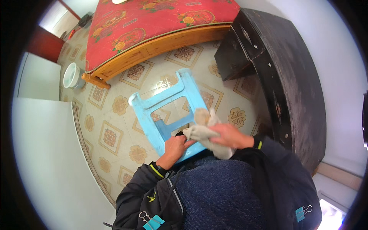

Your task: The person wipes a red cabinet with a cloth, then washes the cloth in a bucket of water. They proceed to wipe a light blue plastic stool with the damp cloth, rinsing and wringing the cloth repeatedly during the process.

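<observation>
Right in front of my body is a light-blue plastic stool (pixel 144 122), tipped over so that its open frame faces up at me. Its near end is close to my lap. My left hand (pixel 175 146) grips the near part of the stool, the fingers curled over its edge. A whitish, stained cloth (pixel 201 133) is bunched in my right hand (pixel 230 135), against the stool's near right side. The cloth and right hand are blurred. Part of the stool's near right corner is hidden behind the cloth.
A wooden bed frame (pixel 161 47) with a red floral cover (pixel 161 17) stands ahead. A worn black desk (pixel 287 72) is at right, a white panel (pixel 51 143) at left. By the bed's leg sits a white bucket (pixel 70 75) on the patterned floor (pixel 120 126).
</observation>
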The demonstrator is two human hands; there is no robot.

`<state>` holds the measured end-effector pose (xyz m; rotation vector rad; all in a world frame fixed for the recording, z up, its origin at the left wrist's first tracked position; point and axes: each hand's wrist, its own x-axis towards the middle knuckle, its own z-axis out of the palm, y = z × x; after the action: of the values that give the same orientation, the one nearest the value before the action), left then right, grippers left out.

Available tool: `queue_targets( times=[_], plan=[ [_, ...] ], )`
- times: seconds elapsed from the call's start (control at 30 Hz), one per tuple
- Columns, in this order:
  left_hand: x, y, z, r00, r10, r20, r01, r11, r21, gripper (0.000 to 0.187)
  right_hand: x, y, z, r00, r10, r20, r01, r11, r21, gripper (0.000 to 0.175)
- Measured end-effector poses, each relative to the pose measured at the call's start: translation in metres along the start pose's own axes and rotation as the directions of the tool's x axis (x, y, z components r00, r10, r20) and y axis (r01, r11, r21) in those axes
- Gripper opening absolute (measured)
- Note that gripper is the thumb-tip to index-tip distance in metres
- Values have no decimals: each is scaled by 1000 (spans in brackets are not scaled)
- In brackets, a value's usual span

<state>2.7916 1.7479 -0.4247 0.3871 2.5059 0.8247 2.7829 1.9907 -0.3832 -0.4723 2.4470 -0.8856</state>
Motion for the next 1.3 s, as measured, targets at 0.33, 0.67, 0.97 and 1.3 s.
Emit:
queue_targets(
  times=[0.33,0.67,0.97,1.3],
  plan=[
    [-20,-27,-2,985,-153,-76,120,937,-327,35,52,-63,39,901,-162,-402,38,954,-299,29],
    [-32,-82,-18,825,-561,76,333,371,-867,39,112,-108,56,903,-232,-363,103,934,-341,27],
    [-66,-139,-70,771,-634,53,117,58,-991,43,144,-165,114,932,-345,-113,287,890,-355,38],
    [-110,-280,-143,998,-56,29,-1,-474,-881,49,304,-294,134,881,-455,131,460,759,-461,23]
  ],
)
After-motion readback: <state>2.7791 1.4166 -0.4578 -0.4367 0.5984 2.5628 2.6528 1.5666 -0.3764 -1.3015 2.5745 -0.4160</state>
